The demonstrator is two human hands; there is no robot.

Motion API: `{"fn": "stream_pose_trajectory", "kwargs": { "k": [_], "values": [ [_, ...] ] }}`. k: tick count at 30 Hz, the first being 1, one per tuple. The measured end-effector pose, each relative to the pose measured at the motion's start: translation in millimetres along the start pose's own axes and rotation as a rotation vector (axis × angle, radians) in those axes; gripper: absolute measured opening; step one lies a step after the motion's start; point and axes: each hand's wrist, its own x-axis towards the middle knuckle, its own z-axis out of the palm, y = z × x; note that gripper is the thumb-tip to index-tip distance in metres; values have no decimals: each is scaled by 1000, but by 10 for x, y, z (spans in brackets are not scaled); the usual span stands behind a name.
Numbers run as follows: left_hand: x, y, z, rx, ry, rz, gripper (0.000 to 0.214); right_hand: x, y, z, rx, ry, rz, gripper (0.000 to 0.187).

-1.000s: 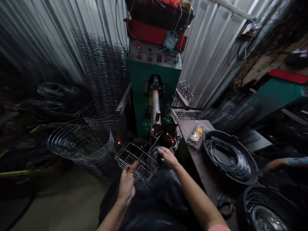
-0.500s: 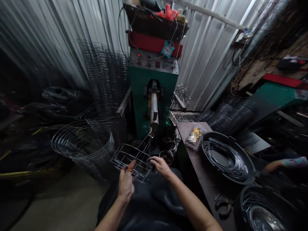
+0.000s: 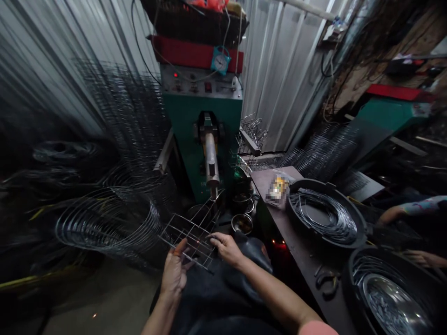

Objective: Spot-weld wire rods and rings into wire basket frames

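Observation:
Both hands hold a wire rack [image 3: 191, 229], a grid of thin metal rods, above my dark-covered lap. My left hand [image 3: 174, 272] grips its near left edge with the thumb on top. At its right side, my right hand [image 3: 226, 249] pinches it with closed fingers; whether a loose wire is also between them I cannot tell. The rack's far end reaches up beneath the metal arm [image 3: 211, 160] of a green spot welder [image 3: 181, 114]. Small sparks show near that tip and over the floor.
Wire hoops [image 3: 104, 218] are stacked at left. On the right, a bench [image 3: 279, 223] carries a black tub [image 3: 363, 232] of wires, pliers [image 3: 327, 283] and a second tub [image 3: 349, 298] holding a metal bowl [image 3: 394, 302]. Another person's arm [image 3: 415, 209] is at far right.
The view has shifted, so the welder appears further left. The rack is tilted differently, its far end still under the welder's arm. Sparks and a red glow have appeared. Both hands keep hold.

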Motion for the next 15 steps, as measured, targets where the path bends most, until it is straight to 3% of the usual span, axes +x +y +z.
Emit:
{"fn": "stream_pose_trajectory", "kwargs": {
  "k": [3, 9, 12, 15],
  "values": [
    [-162, -35, -141, -1, -23, -17, 30, -259, -67, 40, -10, -12, -6, 35],
    [-570, -50, -569, -201, -29, -6, 28, -637, -314, -157, -134, -277, -42, 47],
    [-701, 17, -814, -413, -5, 7, 22, -656, -218, -396, -247, -185, 24, 53],
    [-771, 159, -1211, -610, 92, 80, 20, -439, 20, -578, -422, -93, 56, 48]
  ]
}}
